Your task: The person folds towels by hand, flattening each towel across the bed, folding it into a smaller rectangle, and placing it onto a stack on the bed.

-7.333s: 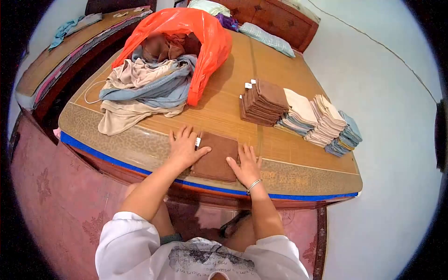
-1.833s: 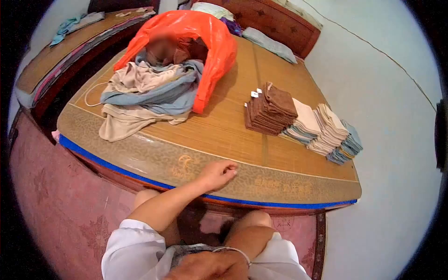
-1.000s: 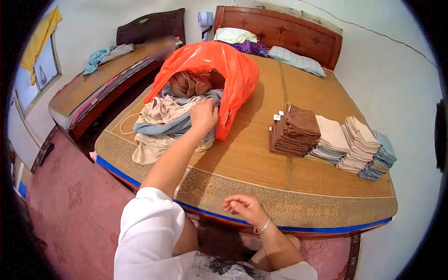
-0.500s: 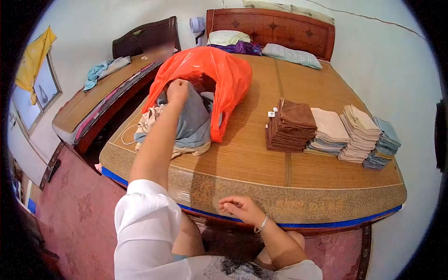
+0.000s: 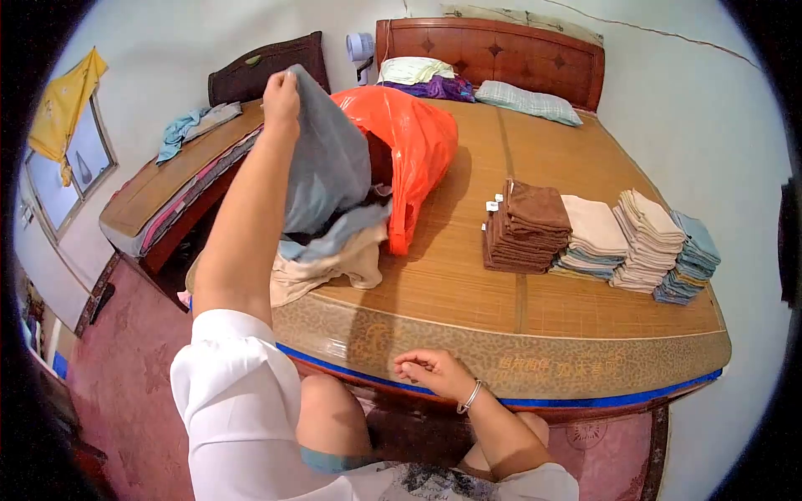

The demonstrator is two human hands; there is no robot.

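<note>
Left hand (image 5: 281, 98): held high at the near left. Grip pinched shut on the upper edge of one blue-grey cloth (image 5: 324, 171).

Blue-grey cloth, one: unfolded, hanging from the left hand in front of the mouth of the bag, its lower part down by the loose cloths (image 5: 338, 265).

Right hand (image 5: 434, 372): low, over the near edge of the bed (image 5: 434, 275). Grip part open, fingers loosely curled. Silver-coloured bracelet (image 5: 470, 397) at the wrist.

Bag, red plastic (image 5: 426, 138), one: lying on the bed, mouth toward the near left, dark brown fabric inside.

Loose cloths, beige and blue-grey: rumpled, on the bed in front of the bag.

Folded stacks, four, in a row on the right side of the bed: brown stack (image 5: 528, 230), white tags at its left side; pale stack (image 5: 593, 230), cream above, blue and yellow below; cream stack (image 5: 650, 242); blue stack (image 5: 690, 250), some yellow in it, farthest right.

Far end of the bed: checked pillow (image 5: 528, 103), purple fabric (image 5: 434, 88) and a pale pillow (image 5: 415, 70), by a wooden headboard (image 5: 501, 54).
</note>
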